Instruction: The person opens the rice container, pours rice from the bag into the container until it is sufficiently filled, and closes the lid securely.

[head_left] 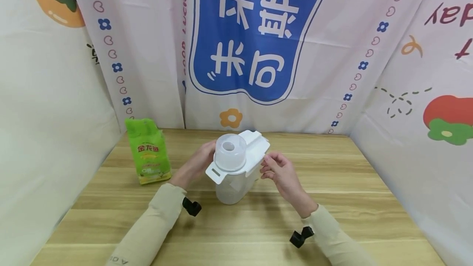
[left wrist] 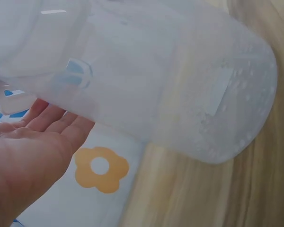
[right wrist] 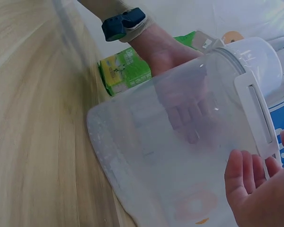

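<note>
A tall translucent plastic storage container (head_left: 230, 190) stands on the table, with a white lid (head_left: 256, 147) on top. Over the lid's near end sits a clear measuring cup (head_left: 230, 153). My left hand (head_left: 199, 161) rests along the container's left side, and its fairly straight fingers (right wrist: 184, 116) show through the wall in the right wrist view. At the lid's right edge is my right hand (head_left: 282, 175), its thumb and forefinger at the rim and the other fingers bent below. A white clasp (right wrist: 255, 113) runs along the lid's side.
A green packet (head_left: 149, 151) with printed lettering stands upright at the back left of the wooden table (head_left: 229, 237). Printed white cloth (head_left: 332, 24) hangs behind the table and along both sides. Black wrist cameras (head_left: 301, 236) are strapped to both sleeves.
</note>
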A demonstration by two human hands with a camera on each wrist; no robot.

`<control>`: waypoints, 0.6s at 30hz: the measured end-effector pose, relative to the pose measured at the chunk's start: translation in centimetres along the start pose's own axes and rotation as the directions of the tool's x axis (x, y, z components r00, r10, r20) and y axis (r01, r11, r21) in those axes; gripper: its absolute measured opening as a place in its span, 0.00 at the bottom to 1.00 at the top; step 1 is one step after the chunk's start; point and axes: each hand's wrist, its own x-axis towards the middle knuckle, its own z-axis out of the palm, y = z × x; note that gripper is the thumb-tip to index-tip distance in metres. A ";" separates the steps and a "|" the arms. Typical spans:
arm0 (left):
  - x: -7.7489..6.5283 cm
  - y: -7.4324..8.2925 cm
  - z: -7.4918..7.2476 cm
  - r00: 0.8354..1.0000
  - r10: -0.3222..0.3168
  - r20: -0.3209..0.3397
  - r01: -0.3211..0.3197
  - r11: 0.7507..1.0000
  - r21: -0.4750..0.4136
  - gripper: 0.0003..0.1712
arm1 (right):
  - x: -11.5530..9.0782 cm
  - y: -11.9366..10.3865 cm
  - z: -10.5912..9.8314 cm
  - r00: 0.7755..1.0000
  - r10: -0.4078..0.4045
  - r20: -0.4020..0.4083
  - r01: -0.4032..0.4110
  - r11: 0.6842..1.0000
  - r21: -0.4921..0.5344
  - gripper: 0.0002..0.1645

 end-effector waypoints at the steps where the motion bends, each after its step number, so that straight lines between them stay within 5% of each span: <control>1: 0.0 -0.1 0.0 1.000 0.002 0.004 -0.002 1.000 -0.009 0.16 | 0.0 0.0 0.1 1.000 0.003 -0.007 -0.003 1.000 0.006 0.05; 8: -0.1 -0.7 0.0 0.999 0.019 0.045 -0.017 0.999 -0.040 0.17 | 0.0 0.1 0.6 0.999 0.022 -0.034 -0.020 0.999 0.049 0.03; 18: -0.5 -0.3 1.0 0.999 -0.008 -0.046 0.002 0.994 -0.111 0.21 | -0.4 0.3 1.1 0.998 0.028 -0.051 -0.021 0.991 0.131 0.06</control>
